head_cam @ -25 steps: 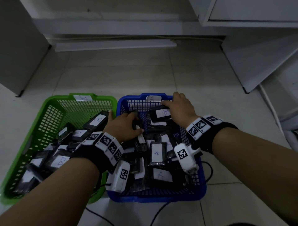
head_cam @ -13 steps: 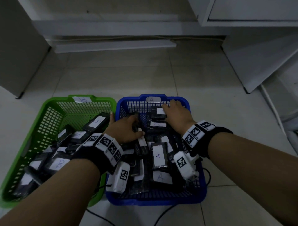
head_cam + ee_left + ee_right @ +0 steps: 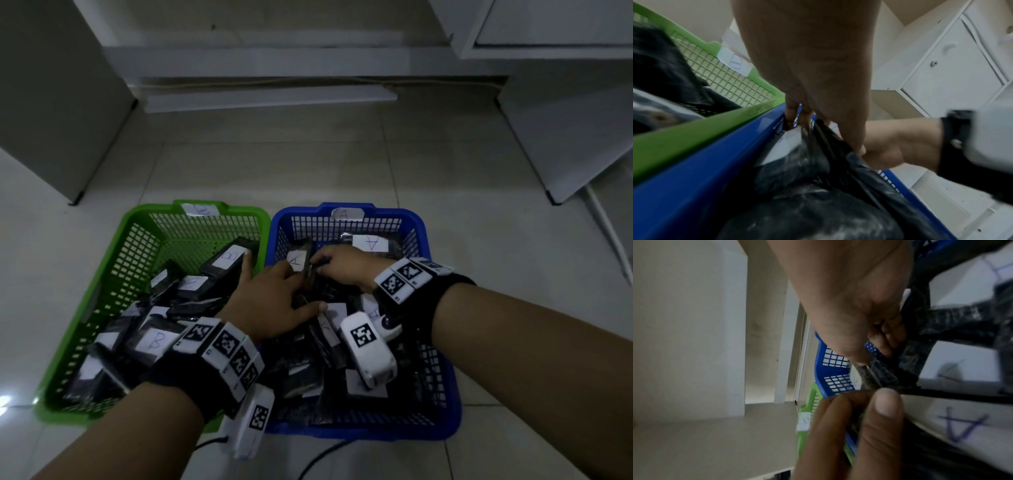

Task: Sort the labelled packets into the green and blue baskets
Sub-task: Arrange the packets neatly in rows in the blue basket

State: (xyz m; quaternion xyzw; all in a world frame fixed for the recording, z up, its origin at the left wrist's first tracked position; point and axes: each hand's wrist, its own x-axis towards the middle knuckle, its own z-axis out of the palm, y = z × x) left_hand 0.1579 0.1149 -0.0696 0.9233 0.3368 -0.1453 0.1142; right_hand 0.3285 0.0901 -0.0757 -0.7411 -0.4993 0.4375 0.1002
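Observation:
A green basket [image 3: 144,215] tagged B stands left of a blue basket [image 3: 291,213] tagged A. Each holds several black packets with white labels. Both hands are inside the blue basket, near its back left corner. My left hand [image 3: 274,298] grips a black packet [image 3: 296,260] marked A that stands on edge between thumb and fingers. My right hand [image 3: 337,267] pinches the black plastic edge right beside it; it looks like the same packet [image 3: 881,371]. The left wrist view shows the left hand's fingers [image 3: 795,113] reaching down onto that labelled packet [image 3: 789,141].
Packets marked B [image 3: 229,257] lie in the green basket, and one marked A [image 3: 371,242] lies at the blue basket's back. A grey cabinet [image 3: 51,102] stands at the left and a white panel [image 3: 565,137] leans at the right. Black cables [image 3: 318,459] run under the baskets' front.
My right hand has come away from the blue basket's far rim and moved left to meet the left hand. The left hand has kept its hold on its packet in nearly the same spot.

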